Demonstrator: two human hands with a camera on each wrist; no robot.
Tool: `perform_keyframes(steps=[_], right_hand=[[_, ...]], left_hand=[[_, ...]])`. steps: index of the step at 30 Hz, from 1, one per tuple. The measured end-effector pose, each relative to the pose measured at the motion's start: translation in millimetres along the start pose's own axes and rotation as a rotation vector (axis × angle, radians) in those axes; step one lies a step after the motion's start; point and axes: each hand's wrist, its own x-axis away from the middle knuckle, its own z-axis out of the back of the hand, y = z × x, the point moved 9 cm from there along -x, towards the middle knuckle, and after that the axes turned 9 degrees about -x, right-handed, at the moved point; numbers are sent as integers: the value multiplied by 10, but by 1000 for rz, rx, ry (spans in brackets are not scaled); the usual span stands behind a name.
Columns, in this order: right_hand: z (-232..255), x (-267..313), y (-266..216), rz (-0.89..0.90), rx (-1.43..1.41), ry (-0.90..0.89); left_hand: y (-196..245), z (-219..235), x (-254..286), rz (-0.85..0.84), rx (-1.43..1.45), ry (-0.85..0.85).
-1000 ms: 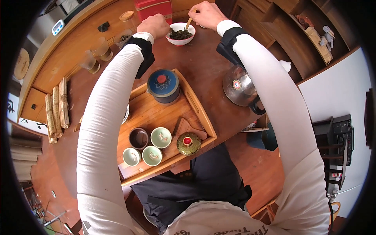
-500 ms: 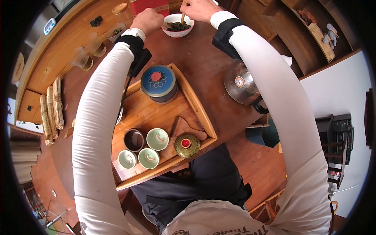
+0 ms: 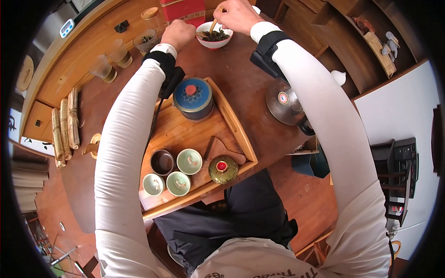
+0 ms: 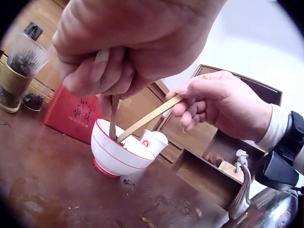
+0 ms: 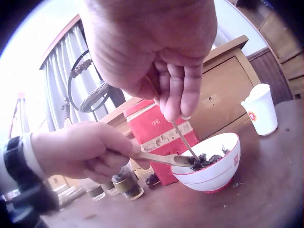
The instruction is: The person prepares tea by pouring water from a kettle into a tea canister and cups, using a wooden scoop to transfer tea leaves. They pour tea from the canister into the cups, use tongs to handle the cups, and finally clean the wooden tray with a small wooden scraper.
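At the far side of the table, a white bowl (image 3: 214, 45) with a red rim holds dark tea leaves (image 5: 205, 161). My left hand (image 3: 179, 35) is at the bowl's left, gripping a wooden tea scoop (image 5: 161, 157) whose tip dips among the leaves. From the right, my right hand (image 3: 238, 16) pinches a slim bamboo stick (image 4: 151, 116) that slants down into the same leaves. Inside the bowl the two tools' ends come close together, as the right wrist view shows. In the left wrist view the bowl's near wall hides most of the leaves.
A red box (image 3: 183, 11) stands behind the bowl, and a white paper cup (image 5: 262, 111) beside it. Nearer me, a wooden tray (image 3: 232, 127) carries a blue-lidded pot (image 3: 192, 99) and several small cups. The kettle (image 3: 283, 109) is under my right forearm; glasses (image 3: 121, 55) stand left.
The left hand has drawn slightly left of the bowl, and its scoop now shows in the leaves. The right hand has shifted a little left, its stick still in the bowl.
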Motion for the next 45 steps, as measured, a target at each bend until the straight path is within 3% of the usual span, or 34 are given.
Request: perform_keyframes(steps=[2, 3, 6, 7, 9, 10, 12, 14, 16, 18, 20, 21, 23, 24, 25, 26, 27, 28, 29, 30, 32, 34, 36, 39, 45], right_hand=[[83, 4, -176, 12, 18, -1], [131, -9, -259, 25, 35, -1], [291, -48, -576, 86, 8, -14], [347, -66, -676, 99, 11, -6], [485, -86, -907, 153, 109, 48], [551, -96, -1038, 167, 113, 55], [680, -84, -1339, 180, 109, 68], [787, -53, -1692, 197, 44, 49], [749, 43, -1989, 205, -44, 14], [679, 146, -2295, 261, -128, -11], [551, 300, -2517, 343, -33, 68], [477, 420, -2619, 366, -143, 34], [311, 595, -2785, 470, -206, 42], [188, 706, -2752, 313, -205, -11], [90, 779, -2786, 341, -220, -26], [-6, 854, -2817, 370, -234, -40], [-91, 935, -2812, 351, -263, -62], [-188, 998, -2768, 290, -310, -76], [-296, 1055, -2686, 196, -351, -115], [-391, 1123, -2616, 101, -391, -154], [-542, 1260, -2490, -19, -475, -179], [-680, 1370, -2374, -24, -603, -129], [-722, 1407, -2300, -59, -617, -147], [-662, 1420, -2200, -76, -517, -153], [-691, 1489, -2141, -137, -573, -154]], left_hand=[[140, 229, 156, -70, -71, -9], [30, 301, 200, 90, 314, 7], [250, 629, 402, -9, 48, -49], [116, 586, 324, -9, 41, -35], [-189, 521, 87, -133, 513, 118], [-7, 787, 273, -137, 507, 134], [95, 1117, 937, 413, 1044, 87], [15, 1344, 1189, 414, 1055, 131], [-46, 1545, 1577, 400, 1044, 66], [-166, 1731, 1992, 442, 1010, 123], [-326, 1823, 2366, 412, 994, 87], [-361, 1944, 2549, 322, 742, 148], [-524, 1910, 2895, 422, 730, 168], [-630, 1890, 3072, 511, 723, 185], [-631, 1865, 3211, 483, 738, 189], [-587, 1842, 3378, 417, 711, 249], [-564, 1842, 3347, 103, 297, 257], [-207, 1906, 3452, -207, -121, 251], [-640, 1736, 3640, 385, 578, 322], [-882, 1465, 3545, 361, 396, 237], [-825, 1332, 3626, 368, 110, 300], [-466, 1367, 3833, 582, 72, 258], [-339, 1328, 3859, 579, -45, 228], [-56, 1376, 3868, 327, -272, 302], [-18, 1314, 3897, 258, -385, 283]])
